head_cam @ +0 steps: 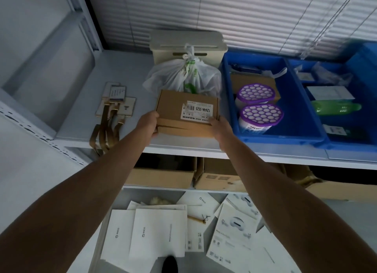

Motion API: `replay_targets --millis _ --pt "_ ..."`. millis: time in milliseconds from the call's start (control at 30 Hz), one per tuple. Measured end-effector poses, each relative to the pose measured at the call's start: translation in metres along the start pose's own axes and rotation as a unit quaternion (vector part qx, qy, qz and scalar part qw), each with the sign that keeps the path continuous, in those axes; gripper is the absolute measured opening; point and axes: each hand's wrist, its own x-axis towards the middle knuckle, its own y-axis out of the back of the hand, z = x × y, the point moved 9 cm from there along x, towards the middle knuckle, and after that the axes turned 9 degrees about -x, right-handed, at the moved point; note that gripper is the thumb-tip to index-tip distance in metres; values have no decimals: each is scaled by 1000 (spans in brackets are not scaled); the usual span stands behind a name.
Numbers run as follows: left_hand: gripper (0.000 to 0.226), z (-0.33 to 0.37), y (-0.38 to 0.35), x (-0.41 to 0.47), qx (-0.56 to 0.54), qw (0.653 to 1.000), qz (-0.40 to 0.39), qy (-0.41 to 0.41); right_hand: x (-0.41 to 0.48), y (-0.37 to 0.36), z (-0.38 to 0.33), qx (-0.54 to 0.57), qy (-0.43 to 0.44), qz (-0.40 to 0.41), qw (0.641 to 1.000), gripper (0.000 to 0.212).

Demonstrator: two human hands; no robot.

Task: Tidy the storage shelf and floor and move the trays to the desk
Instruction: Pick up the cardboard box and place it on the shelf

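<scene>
Shelf (pixel 122 72) front edge: cardboard box (pixel 181 103) between left hand (pixel 150 123) and right hand (pixel 220 127).

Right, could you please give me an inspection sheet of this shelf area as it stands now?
Surface: grey shelf, partly bare on its left side.
Job's things: cardboard box at the shelf's front edge; left blue tray holding two purple-lidded tubs; right blue tray beside it, with assorted small items.
Clutter: tied plastic bag behind the box; cream lidded bin behind the bag; lanyard badges on the left; white booklets scattered below.
Grippers: left hand grips the box's left end, right hand its right end; fingers mostly hidden underneath.
Cables: nothing seen.
Surroundings: closed window blinds behind; brown cartons on the lower shelf.
</scene>
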Motion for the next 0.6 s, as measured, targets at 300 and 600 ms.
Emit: replay_targets --millis 300,600 --pt "21 0 -12 15 -8 1000 3 -17 10 9 12 31 -38 25 998 42" --pt "43 -15 -9 3 -12 1000 -8 -7 2 11 27 89 -53 5 995 38"
